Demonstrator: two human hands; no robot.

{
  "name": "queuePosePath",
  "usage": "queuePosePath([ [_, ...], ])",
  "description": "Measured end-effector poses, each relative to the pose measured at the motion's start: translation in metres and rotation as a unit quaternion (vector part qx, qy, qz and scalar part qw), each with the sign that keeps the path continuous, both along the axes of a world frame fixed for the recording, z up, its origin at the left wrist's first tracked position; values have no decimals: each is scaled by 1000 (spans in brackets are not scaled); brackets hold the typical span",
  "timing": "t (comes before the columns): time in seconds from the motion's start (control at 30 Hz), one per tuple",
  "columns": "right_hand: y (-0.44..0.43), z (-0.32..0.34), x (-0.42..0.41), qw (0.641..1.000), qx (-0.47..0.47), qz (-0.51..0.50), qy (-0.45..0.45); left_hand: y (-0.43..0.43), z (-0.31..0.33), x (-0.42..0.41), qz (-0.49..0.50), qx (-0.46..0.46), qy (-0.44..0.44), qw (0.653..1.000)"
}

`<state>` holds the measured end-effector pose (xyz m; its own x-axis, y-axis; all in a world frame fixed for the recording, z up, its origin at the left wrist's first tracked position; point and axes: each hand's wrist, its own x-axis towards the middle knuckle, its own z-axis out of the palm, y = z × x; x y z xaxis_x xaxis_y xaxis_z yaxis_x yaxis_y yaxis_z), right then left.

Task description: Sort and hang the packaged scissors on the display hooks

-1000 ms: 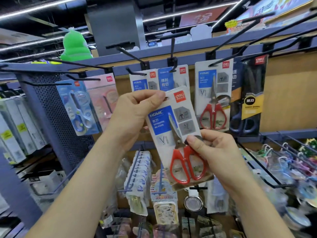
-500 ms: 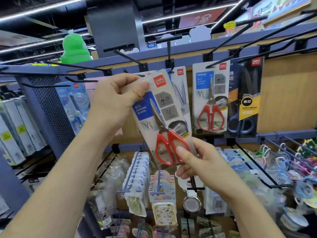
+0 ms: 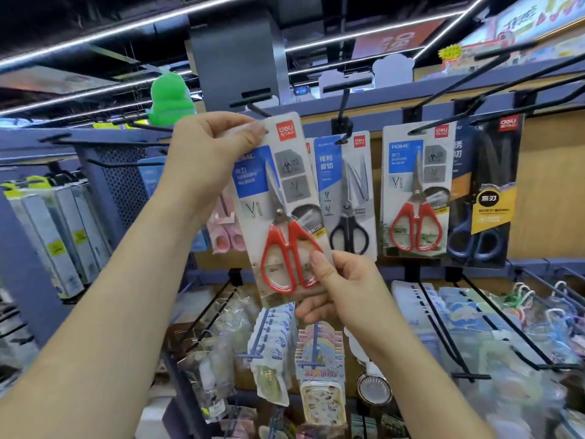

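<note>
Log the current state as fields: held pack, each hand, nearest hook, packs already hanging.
held pack: red-handled scissors pack, tilted, off any hook
left hand: pinches its top edge
right hand: grips its bottom right corner
nearest hook: black hook just above the pack's top, apparently empty
already hanging: black-handled pack, matching red-handled pack, dark blue-handled pack

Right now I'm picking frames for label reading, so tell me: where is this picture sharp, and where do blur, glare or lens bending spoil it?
Head view: large print on the held scissors package is sharp, its small print unreadable; head view: lower right goods are smeared; head view: ceiling light strips blow out; head view: left boxes lean, likely lens bending.
</note>
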<state>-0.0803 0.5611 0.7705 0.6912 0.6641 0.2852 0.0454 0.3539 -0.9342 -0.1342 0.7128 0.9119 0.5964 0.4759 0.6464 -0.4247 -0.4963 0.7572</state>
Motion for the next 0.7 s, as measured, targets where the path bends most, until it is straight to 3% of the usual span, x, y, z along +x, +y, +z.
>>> queuePosePath([
  [0.33,-3,-8,-3,1000,-2,26,9,4,4,-1,-97,-69,38,992],
  [0.57,-8,-9,-2,991,11,133,20,8,-15,17,-121,-185,10,975],
  [0.63,-6,-8,-4,992,21,121,41,8,-25,16,-111,-160,-1,981],
  [0.7,-2,-8,-4,994,30,84,61,7,-43,9,-51,-75,-4,996],
])
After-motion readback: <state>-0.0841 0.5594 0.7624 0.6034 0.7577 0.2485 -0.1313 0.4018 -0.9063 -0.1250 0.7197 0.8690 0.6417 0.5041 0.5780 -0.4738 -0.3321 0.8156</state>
